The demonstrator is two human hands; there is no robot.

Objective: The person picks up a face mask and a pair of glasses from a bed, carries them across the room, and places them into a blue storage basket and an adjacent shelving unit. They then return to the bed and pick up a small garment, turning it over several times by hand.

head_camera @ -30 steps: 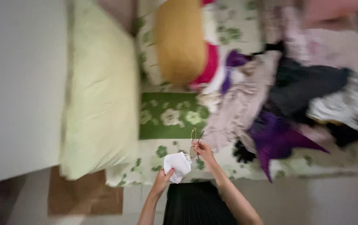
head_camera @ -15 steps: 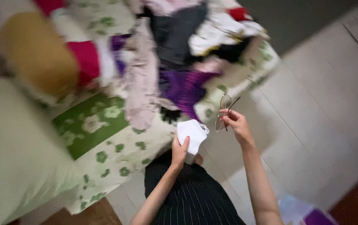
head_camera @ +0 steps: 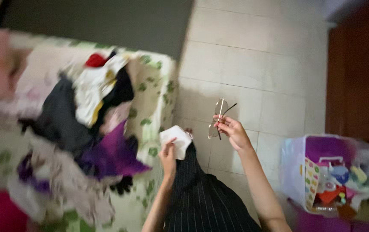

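Open room on the pale tiled floor (head_camera: 253, 60) ahead and to the right, bounded left by the edge of a bed in a white sheet with green leaf print (head_camera: 152, 92) and right by a clear plastic box of small colourful items (head_camera: 322, 172). Heaped on the bed: a pile of mixed clothes (head_camera: 85, 129) — dark, white, purple.

Left hand (head_camera: 168, 155) closed around a folded white cloth (head_camera: 176, 138), just beside the bed edge. Right hand (head_camera: 231, 131), near it but apart, pinching thin gold-rimmed spectacles (head_camera: 218, 117) by one arm, lenses hanging above the floor.

Blurred throughout — box contents hard to tell; both forearms cut off at the bottom edge, over a dark pinstriped skirt (head_camera: 206, 197).
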